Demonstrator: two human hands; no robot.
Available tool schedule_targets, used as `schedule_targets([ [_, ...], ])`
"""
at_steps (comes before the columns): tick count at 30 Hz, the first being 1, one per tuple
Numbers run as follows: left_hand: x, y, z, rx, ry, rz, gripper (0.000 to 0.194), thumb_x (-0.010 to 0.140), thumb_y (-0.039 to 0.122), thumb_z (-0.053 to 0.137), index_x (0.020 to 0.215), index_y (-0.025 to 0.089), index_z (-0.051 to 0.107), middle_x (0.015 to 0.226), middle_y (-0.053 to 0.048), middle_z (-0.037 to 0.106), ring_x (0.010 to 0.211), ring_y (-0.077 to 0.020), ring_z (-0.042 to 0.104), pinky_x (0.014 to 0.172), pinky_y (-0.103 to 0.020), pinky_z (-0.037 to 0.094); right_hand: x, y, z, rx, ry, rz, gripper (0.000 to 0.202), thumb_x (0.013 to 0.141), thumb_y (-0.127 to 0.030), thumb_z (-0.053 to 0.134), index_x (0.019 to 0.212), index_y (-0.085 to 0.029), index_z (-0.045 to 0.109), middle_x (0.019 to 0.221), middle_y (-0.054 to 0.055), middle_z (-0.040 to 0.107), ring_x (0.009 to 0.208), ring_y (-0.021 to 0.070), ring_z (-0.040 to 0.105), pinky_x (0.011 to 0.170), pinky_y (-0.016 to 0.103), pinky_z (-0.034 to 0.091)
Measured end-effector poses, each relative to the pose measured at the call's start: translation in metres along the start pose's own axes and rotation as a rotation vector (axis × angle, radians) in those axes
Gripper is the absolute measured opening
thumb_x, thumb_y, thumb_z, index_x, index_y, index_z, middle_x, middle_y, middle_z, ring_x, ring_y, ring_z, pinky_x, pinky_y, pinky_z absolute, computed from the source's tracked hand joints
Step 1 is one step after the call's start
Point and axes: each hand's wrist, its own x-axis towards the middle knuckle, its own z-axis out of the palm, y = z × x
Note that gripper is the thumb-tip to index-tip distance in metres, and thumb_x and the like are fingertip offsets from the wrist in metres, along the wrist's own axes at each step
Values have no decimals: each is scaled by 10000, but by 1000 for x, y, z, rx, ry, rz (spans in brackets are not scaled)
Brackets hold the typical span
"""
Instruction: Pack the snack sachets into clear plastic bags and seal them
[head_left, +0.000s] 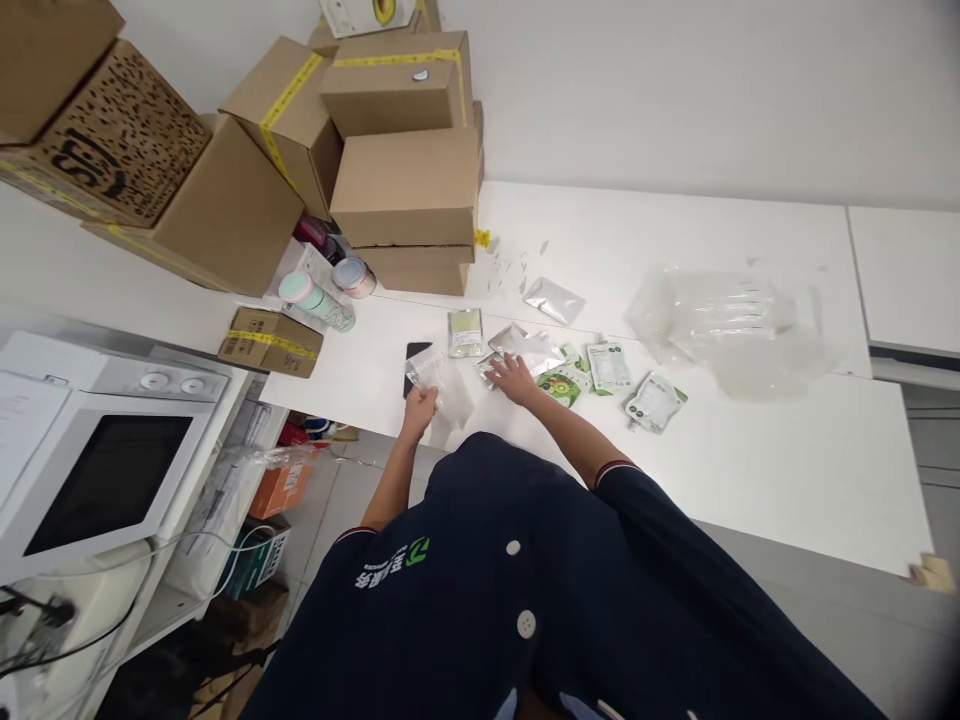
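My left hand is closed on the edge of a clear plastic bag near the front edge of the white table. Under the bag's left side lies a black phone. With its fingers spread, my right hand rests on silver pouches. Just left of these is a pale green packet. To the right of my right hand lie a green pouch with fruit pictures and two white-and-green pouches. Another silver pouch lies farther back.
Cardboard boxes are stacked at the back left, beside a mint bottle and a jar. A large clear plastic bag lies on the table's right part. A microwave stands at far left.
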Motion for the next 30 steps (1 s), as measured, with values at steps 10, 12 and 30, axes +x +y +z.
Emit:
schedule_targets([
  [10, -1, 25, -18, 763, -83, 599, 413, 799, 113, 499, 1139, 256, 685, 990, -95, 591, 971, -257, 536, 905, -375, 429, -14, 46, -32, 70, -16, 429, 324, 826, -105, 531, 1122, -137, 656, 1341, 216, 511, 1330, 418, 322, 1064, 613, 185],
  [12, -4, 25, -18, 829, -55, 645, 464, 794, 82, 472, 1168, 262, 679, 1034, -104, 591, 992, -262, 528, 933, -387, 418, 8, 33, -37, 204, -34, 444, 283, 869, -151, 504, 1118, -134, 639, 1223, 218, 585, 1234, 385, 458, 1019, 537, 319],
  [30, 17, 1, 5, 648, 13, 518, 371, 834, 168, 485, 1115, 282, 698, 830, -73, 481, 844, -228, 486, 862, -377, 387, 71, 28, -10, 631, 34, 764, 307, 766, -173, 507, 1038, -105, 633, 1092, 215, 654, 1102, 333, 592, 910, 401, 457],
])
